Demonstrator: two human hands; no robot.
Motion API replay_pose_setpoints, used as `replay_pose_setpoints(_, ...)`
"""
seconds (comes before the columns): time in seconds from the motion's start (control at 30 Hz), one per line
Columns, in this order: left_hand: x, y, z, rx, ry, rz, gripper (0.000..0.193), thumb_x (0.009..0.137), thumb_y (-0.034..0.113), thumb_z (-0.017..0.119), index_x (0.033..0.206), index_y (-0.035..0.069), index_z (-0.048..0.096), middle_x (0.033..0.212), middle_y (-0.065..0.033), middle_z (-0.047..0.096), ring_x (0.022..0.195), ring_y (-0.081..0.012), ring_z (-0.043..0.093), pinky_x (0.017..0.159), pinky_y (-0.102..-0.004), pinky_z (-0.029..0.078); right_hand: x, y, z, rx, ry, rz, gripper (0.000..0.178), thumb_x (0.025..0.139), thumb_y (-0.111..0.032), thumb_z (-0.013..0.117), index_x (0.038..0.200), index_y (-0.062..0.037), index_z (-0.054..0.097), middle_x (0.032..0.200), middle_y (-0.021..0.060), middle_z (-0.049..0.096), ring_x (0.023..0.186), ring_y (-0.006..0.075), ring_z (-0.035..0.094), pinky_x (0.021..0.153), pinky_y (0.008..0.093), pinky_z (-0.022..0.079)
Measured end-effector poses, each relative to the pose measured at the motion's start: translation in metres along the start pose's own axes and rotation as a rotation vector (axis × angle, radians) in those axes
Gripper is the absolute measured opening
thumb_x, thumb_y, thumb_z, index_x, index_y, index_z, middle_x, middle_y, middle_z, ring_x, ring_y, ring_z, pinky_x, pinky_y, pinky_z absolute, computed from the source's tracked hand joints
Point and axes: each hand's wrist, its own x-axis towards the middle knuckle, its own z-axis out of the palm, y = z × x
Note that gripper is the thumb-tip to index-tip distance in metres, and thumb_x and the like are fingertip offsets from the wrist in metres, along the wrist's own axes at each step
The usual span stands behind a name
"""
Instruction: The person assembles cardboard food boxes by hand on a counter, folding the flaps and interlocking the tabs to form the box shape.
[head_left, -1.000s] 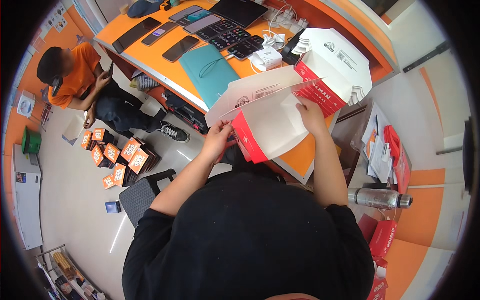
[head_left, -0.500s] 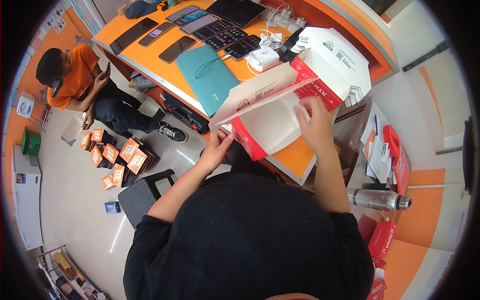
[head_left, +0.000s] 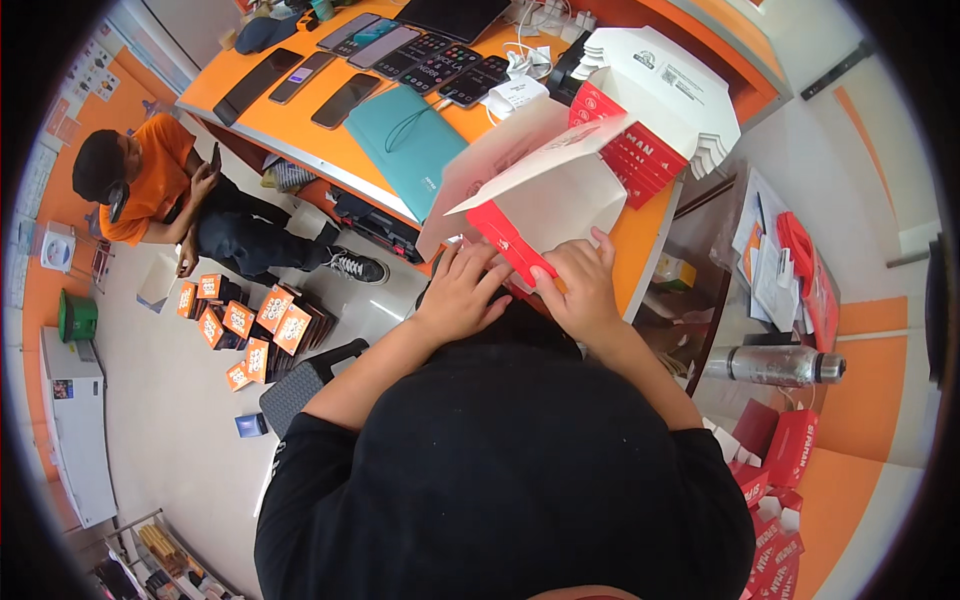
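Note:
A red-and-white cardboard food box (head_left: 565,210) is partly folded, resting at the front edge of the orange table, its white inside facing up. Its lid flaps (head_left: 478,172) stand raised on the left. My right hand (head_left: 580,285) pinches the red near wall, thumb on the outer face and fingers bent over the rim. At the near left corner, my left hand (head_left: 463,293) has its fingers curled against the box; its fingertips are partly hidden. Just behind stands a nested stack of similar open boxes (head_left: 665,95).
A teal folder (head_left: 400,150) and several phones (head_left: 345,100) lie on the orange table (head_left: 235,88). On the left, a seated person (head_left: 165,200) holds a phone beside stacked orange-topped packs (head_left: 275,308). A metal bottle (head_left: 785,365) and folded red boxes (head_left: 790,450) are on the right.
My right hand has come down from the box's right side to its near wall. My left hand has moved right and turned palm down at the near corner. The box has tilted slightly.

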Motion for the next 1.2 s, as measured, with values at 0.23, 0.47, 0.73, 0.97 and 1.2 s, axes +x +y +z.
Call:
replay_pose_setpoints(0.23,-0.001,-0.009,0.014,0.067,-0.093,0.085,0.032,0.073,0.018,0.066,0.104,0.014,0.058,0.098,-0.0045,0.052,0.103,-0.0239,0.050,0.100,-0.0520,0.031,-0.010,0.010,0.015,-0.166,0.041,-0.084,0.009,0.080,-0.017,0.061,0.082,-0.0094,0.058,0.075,0.0022,0.054,0.077,0.0189,0.053,0.088,0.0423,0.030)
replay_pose_setpoints(0.47,-0.002,-0.015,0.011,0.054,-0.004,0.148,0.034,0.067,0.011,0.066,0.101,0.014,0.061,0.094,-0.0034,0.052,0.096,-0.0226,0.051,0.091,-0.0479,0.041,-0.011,0.017,0.023,-0.213,0.004,-0.137,0.012,0.078,-0.019,0.063,0.086,-0.0123,0.057,0.078,-0.0007,0.053,0.078,0.0157,0.052,0.088,0.0445,0.032)
replay_pose_setpoints(0.73,-0.002,-0.015,0.012,-0.048,0.022,0.043,0.037,0.061,0.007,0.067,0.096,0.014,0.062,0.094,-0.0025,0.054,0.094,-0.0256,0.049,0.089,-0.0445,0.040,-0.010,0.020,0.027,-0.293,-0.127,-0.156,0.015,0.077,-0.019,0.064,0.087,-0.0125,0.055,0.079,-0.0005,0.053,0.083,0.0158,0.053,0.090,0.0452,0.032)
replay_pose_setpoints(0.97,-0.005,-0.017,0.018,0.051,0.058,0.036,0.033,0.065,0.012,0.068,0.096,0.014,0.060,0.098,-0.0050,0.052,0.095,-0.0252,0.052,0.077,-0.0389,0.043,0.022,-0.004,-0.004,-0.132,-0.256,-0.120,0.037,0.079,-0.018,0.061,0.115,-0.0138,0.053,0.081,0.0027,0.054,0.077,0.0191,0.055,0.089,0.0454,0.033)
replay_pose_setpoints(1.2,-0.004,-0.011,0.024,0.123,0.010,-0.010,0.031,0.066,0.016,0.069,0.096,0.015,0.058,0.108,-0.0068,0.052,0.108,-0.0254,0.047,0.086,-0.0425,0.037,0.053,0.010,0.041,-0.391,-0.356,-0.303,0.032,0.079,-0.020,0.054,0.110,-0.0125,0.054,0.084,0.0070,0.060,0.071,0.0224,0.062,0.082,0.0453,0.038)
